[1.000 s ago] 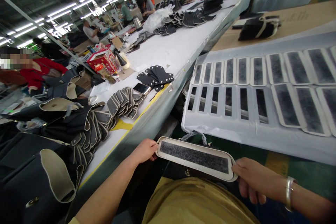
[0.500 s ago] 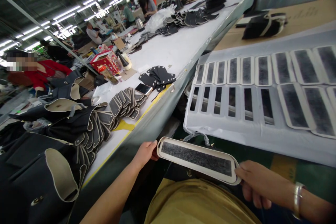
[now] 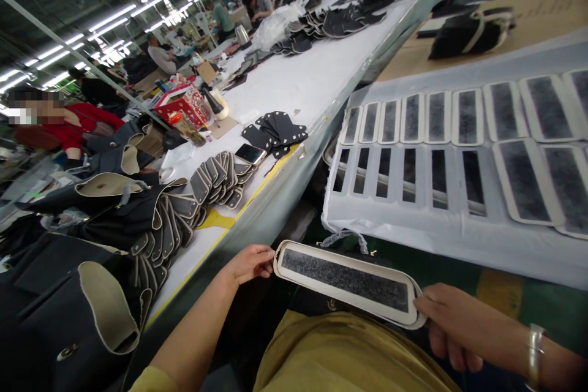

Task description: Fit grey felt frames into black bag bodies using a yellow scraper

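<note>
A long rounded base panel (image 3: 344,278), cream-edged with a speckled dark middle, lies face up across my lap. It sits on what looks like a black bag, whose gold fittings and plastic-wrapped handle (image 3: 342,239) show around it. My right hand (image 3: 452,321) grips the panel's right end, thumb on top and fingers curled below. At the left end, my left hand (image 3: 252,262) has its fingers bent together, the tips against the corner edge. Most of the bag under the panel is hidden.
To the right, a white-covered board (image 3: 413,226) carries rows of similar panels (image 3: 468,116) and dark rectangular openings. The long table (image 3: 275,92) at left holds black bags (image 3: 55,294), overlapping grey strap pieces (image 3: 215,177) and a phone (image 3: 250,154). A person in red (image 3: 87,119) sits beyond.
My left hand has shifted slightly left at the panel's corner, its fingers now showing beside the edge. My right hand and the panel's right end have moved slightly right and down.
</note>
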Demonstrator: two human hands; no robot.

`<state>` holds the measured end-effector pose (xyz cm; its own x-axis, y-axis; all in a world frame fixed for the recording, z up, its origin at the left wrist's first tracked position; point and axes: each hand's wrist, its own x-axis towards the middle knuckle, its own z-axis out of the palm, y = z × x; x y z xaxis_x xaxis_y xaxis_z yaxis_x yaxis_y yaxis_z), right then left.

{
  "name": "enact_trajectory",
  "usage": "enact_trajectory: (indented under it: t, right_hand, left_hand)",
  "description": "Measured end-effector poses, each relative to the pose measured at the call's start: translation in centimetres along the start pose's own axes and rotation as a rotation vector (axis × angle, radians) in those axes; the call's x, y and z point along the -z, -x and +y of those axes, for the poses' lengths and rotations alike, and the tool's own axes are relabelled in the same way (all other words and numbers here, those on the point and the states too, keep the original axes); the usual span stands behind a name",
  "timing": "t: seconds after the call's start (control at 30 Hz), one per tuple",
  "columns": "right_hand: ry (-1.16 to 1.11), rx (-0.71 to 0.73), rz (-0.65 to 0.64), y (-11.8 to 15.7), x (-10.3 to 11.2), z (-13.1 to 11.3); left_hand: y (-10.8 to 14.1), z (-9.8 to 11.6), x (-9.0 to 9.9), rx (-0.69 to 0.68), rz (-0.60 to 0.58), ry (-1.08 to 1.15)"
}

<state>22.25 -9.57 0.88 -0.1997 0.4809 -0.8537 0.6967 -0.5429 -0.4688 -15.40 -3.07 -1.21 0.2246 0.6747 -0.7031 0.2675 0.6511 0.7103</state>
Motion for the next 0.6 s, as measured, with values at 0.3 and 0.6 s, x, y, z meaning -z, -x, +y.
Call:
enact_trajectory:
  t: [0.3,0.6]
  right_hand:
    - [-0.007,-0.050,-0.020,-0.1,0.4,-0.3]
    - [-0.040,-0.067,-0.040,-0.6,0.2,0.2]
  left_hand:
    - [-0.6,0.8,-0.5,0.018,0.034,-0.095]
    - [-1.0,3.3,-1.0,0.120,0.008,-0.277]
